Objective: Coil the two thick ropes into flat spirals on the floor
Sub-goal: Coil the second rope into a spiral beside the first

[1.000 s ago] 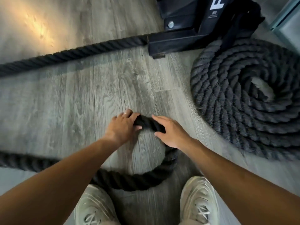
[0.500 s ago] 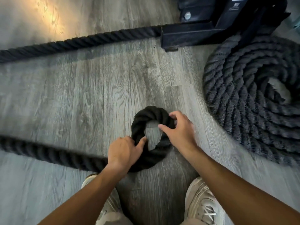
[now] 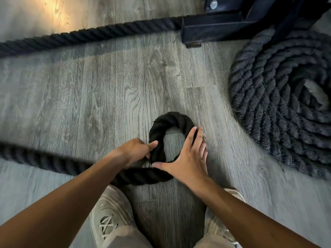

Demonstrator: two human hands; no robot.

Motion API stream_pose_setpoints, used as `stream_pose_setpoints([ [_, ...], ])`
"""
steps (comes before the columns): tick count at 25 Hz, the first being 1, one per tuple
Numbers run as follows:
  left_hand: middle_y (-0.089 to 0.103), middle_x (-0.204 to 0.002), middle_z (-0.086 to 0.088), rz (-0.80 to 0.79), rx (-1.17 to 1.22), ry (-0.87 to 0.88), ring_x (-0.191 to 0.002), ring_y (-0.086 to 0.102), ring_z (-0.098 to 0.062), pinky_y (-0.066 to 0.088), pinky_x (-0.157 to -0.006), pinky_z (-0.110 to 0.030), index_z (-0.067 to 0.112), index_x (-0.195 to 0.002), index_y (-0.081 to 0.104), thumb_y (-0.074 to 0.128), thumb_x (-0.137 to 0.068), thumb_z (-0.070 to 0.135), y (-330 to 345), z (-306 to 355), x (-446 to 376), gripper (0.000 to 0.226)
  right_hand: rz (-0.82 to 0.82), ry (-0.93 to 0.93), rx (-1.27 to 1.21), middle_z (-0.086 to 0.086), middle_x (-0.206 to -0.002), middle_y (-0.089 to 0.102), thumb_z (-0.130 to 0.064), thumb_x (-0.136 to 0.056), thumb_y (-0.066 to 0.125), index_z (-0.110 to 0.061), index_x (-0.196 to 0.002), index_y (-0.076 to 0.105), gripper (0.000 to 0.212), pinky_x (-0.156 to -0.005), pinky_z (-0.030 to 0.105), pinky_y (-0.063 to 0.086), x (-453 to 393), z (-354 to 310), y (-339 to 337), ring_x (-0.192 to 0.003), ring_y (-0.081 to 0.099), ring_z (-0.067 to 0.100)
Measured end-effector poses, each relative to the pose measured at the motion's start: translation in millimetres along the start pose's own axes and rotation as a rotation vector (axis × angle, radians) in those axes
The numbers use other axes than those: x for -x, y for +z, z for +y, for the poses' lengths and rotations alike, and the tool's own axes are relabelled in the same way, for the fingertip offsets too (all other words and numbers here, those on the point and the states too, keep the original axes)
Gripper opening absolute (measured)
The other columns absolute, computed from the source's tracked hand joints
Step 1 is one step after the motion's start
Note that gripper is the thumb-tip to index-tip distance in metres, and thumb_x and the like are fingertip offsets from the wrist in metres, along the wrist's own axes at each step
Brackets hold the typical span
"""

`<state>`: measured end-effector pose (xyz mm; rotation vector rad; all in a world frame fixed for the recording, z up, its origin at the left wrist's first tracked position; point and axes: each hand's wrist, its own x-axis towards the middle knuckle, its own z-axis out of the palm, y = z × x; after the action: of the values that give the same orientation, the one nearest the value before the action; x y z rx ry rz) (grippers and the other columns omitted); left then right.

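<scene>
A thick black rope (image 3: 44, 158) comes in from the left across the grey wood floor and curls into a small tight ring (image 3: 170, 120) in front of my feet. My left hand (image 3: 138, 149) grips the ring's left side, thumb on top. My right hand (image 3: 189, 154) lies flat with spread fingers over the ring's right side and presses on it, thumb against the lower rope. At the right lies the other rope (image 3: 279, 97), wound into a flat spiral of several turns.
A black metal frame base (image 3: 215, 31) stands at the top right, with a stretch of rope (image 3: 86, 37) running from it to the left edge. My two pale shoes (image 3: 111, 212) stand just below the ring. Bare floor lies between the ropes.
The wide loop has been pulled into a small tight ring. My left hand slid down to the ring's left side; my right hand opened flat over its right side.
</scene>
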<state>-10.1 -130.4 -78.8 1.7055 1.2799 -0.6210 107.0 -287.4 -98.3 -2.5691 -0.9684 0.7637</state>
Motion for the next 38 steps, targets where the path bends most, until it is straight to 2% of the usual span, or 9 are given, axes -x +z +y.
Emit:
stream_pose_setpoints([
  [4,0.076,-0.101,0.003,0.083,0.118,0.089,-0.096,0.069,-0.014,0.053,-0.090,-0.033,0.023,-0.098,0.078,0.083,-0.070,0.059,-16.7,2.5,-1.3,0.046,0.055,-0.001,-0.024,0.015,-0.164,-0.008,-0.090,-0.039,0.058,-0.014,-0.157,-0.013,0.158,-0.116,0.053,0.023,5.8,-8.3,5.6,-0.147,0.014,0.041],
  [7,0.068,-0.116,0.004,0.131,0.286,0.278,-0.098,0.067,-0.007,0.054,-0.085,-0.025,0.031,-0.138,0.050,0.087,-0.074,0.040,-24.6,23.0,-4.7,0.074,0.049,-0.044,-0.069,0.007,-0.163,-0.005,-0.083,-0.042,0.066,-0.019,-0.158,-0.009,0.152,-0.117,0.051,0.020,-0.6,-4.4,2.3,-0.148,0.013,0.035],
  [11,0.055,-0.142,-0.008,0.259,-0.134,0.534,-0.132,0.052,-0.025,0.041,-0.110,-0.040,0.033,-0.154,0.035,0.065,-0.094,0.042,-26.3,51.3,-29.4,0.068,0.033,-0.104,-0.162,-0.016,-0.163,-0.008,-0.079,-0.046,0.070,-0.036,-0.157,-0.008,0.142,-0.117,0.049,0.015,-8.6,9.7,-5.4,-0.147,0.011,0.019],
  [16,0.070,-0.117,-0.010,0.424,-0.377,0.576,-0.108,0.065,-0.030,0.046,-0.085,-0.034,0.022,-0.140,0.047,0.061,-0.097,0.038,-32.6,55.7,-40.7,0.048,-0.054,-0.226,-0.102,-0.026,-0.161,-0.003,-0.077,-0.046,0.073,-0.046,-0.156,-0.003,0.137,-0.117,0.051,0.019,-34.6,17.1,-24.0,-0.143,0.012,0.018],
  [23,0.072,-0.089,0.000,0.383,0.095,0.225,-0.061,0.069,-0.013,0.051,-0.054,-0.023,0.045,-0.137,0.033,0.078,-0.081,0.049,-33.5,-6.6,-5.4,0.072,-0.210,-0.297,0.019,-0.015,-0.154,0.022,-0.069,-0.048,0.084,-0.056,-0.153,0.012,0.127,-0.114,0.057,0.019,-108.9,13.8,-83.2,-0.141,0.020,0.021],
  [30,0.057,-0.104,-0.003,0.513,-0.177,0.219,-0.089,0.061,-0.022,0.051,-0.076,-0.037,0.019,-0.112,0.055,0.062,-0.081,0.072,-49.0,4.1,-12.7,0.062,0.056,-0.031,-0.389,-0.013,-0.103,0.059,-0.063,-0.071,0.077,-0.035,-0.118,0.065,0.055,-0.087,0.031,0.054,-48.2,26.8,-41.1,-0.094,0.060,0.006],
  [32,0.068,-0.097,-0.004,0.504,-0.186,0.253,-0.085,0.066,-0.024,0.051,-0.068,-0.036,0.018,-0.109,0.056,0.062,-0.087,0.065,-60.6,18.4,-20.3,0.052,0.100,0.058,-0.489,-0.015,-0.109,0.064,-0.060,-0.076,0.075,-0.035,-0.122,0.064,0.054,-0.090,0.030,0.054,-35.5,19.4,-36.5,-0.100,0.062,0.004],
  [34,0.073,-0.103,-0.006,0.449,-0.228,0.271,-0.086,0.070,-0.027,0.057,-0.074,-0.039,0.027,-0.134,0.050,0.062,-0.091,0.058,-62.1,23.2,-23.5,0.054,0.121,0.149,-0.512,-0.010,-0.123,0.061,-0.062,-0.077,0.073,-0.034,-0.135,0.053,0.068,-0.095,0.031,0.049,-22.6,11.1,-33.3,-0.113,0.060,0.012],
  [38,0.071,-0.118,-0.014,0.503,-0.568,0.326,-0.105,0.066,-0.034,0.050,-0.084,-0.038,0.037,-0.155,0.033,0.046,-0.102,0.048,-55.3,29.4,-28.1,0.055,-0.033,0.315,-0.533,0.005,-0.146,0.037,-0.063,-0.072,0.075,-0.040,-0.153,0.007,0.108,-0.088,0.035,0.041,23.9,-9.0,-4.7,-0.125,0.051,0.028],
])
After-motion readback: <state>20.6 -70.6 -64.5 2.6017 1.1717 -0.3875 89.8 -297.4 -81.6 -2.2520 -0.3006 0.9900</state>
